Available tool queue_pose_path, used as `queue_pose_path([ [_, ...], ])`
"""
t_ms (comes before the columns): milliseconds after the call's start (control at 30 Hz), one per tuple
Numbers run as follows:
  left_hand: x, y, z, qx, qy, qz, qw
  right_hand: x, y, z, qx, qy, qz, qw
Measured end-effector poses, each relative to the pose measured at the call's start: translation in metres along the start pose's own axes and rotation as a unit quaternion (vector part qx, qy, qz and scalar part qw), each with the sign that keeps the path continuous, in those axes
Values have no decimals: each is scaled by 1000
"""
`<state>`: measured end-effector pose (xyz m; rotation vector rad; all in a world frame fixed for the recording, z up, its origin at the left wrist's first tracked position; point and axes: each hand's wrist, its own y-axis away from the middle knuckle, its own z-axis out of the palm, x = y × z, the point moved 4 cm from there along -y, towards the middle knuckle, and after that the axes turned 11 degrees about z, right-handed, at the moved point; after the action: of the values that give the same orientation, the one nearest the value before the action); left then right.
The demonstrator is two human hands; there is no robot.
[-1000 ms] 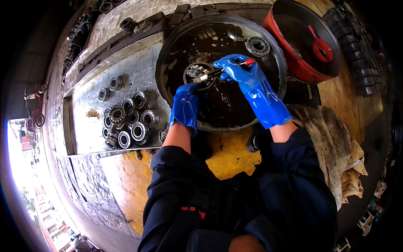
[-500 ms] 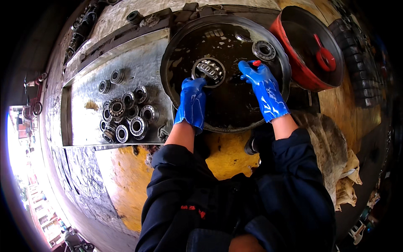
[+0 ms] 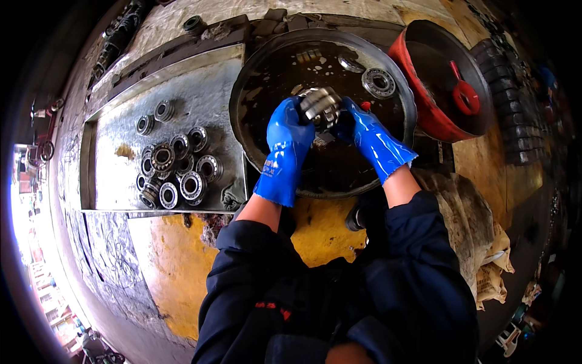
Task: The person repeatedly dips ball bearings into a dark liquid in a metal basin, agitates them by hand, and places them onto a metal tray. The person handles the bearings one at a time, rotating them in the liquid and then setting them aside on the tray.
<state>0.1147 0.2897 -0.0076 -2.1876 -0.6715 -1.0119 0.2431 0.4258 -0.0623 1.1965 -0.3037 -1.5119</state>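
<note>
A metal roller bearing (image 3: 321, 108) is tilted up over a round basin (image 3: 241, 130) of dark liquid, its rollers blurred. My left hand (image 3: 288, 128), in a blue rubber glove, grips its left side. Close against its right side is my right hand (image 3: 367, 132), gloved alike, its fingers closed and partly hidden. A small red tip (image 3: 365, 105) sticks out above that hand; the rest of this thing is covered. Another bearing (image 3: 379, 83) sits at the basin's far right, part of it above the liquid.
Left of the basin, a metal tray (image 3: 115, 182) holds several bearings (image 3: 162, 158) in a heap. A red tub (image 3: 418, 91) with a red-handled tool (image 3: 465, 97) inside stands at the right. Stained cloth (image 3: 454, 212) lies beside my right arm.
The bearing has turned from facing up to a steep tilt, moving slightly right. My right hand has come in from the right to meet it, and my left hand has moved up.
</note>
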Motion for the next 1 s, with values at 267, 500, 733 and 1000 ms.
queue_pose_path([
  [267,38,20,-2,-6,-123,338,933,-9,19,-4,-68,-29,-23,997],
  [500,9,5,-3,160,-74,223,959,-18,29,0,-44,-40,-105,993],
  [733,2,16,8,-108,551,-376,737,-40,38,-2,73,94,-357,927],
  [1000,16,20,10,-169,593,-237,751,-44,46,4,82,170,-387,902],
])
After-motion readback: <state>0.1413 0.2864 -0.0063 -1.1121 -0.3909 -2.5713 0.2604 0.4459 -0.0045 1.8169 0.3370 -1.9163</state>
